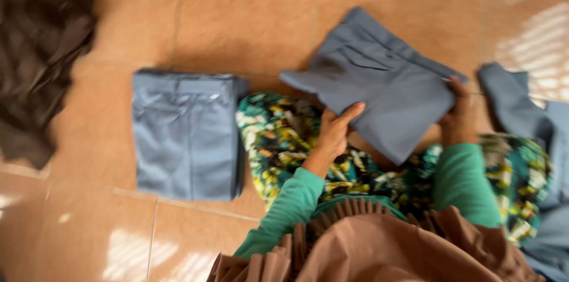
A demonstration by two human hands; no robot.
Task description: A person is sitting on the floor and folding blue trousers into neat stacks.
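Seen from the head camera, the person sits on an orange tiled floor [249, 15] and holds a folded grey-blue pair of trousers [379, 83] up over the lap, tilted, with its waistband end pointing up and away. The left hand [335, 131] grips the lower left edge, the thumb lying on the front of the cloth and the fingers hidden behind it; the right hand [457, 115] clamps the right edge, fingers curled round it and pressed together, the thumb out of sight. Both wrists come out of green sleeves [459, 181], above a patterned green and yellow skirt [284, 134] and a pleated brown cloth [379, 246]. To handle this fold well, it seems best to keep both grips near the corners so the layers stay flat and the loose flap at the left end does not sag open. Just to the left of the knee lies a stack of folded grey-blue trousers [186, 134], squared to the tile lines, its right edge touching the skirt. Unfolded grey-blue clothing [521, 110] lies at the right edge, near the right hand, and a dark brown garment [38, 51] sits well apart at the far left. Bare tile shows beyond the held piece and between the stack and the brown garment, which looks like the freest room for moving cloth.
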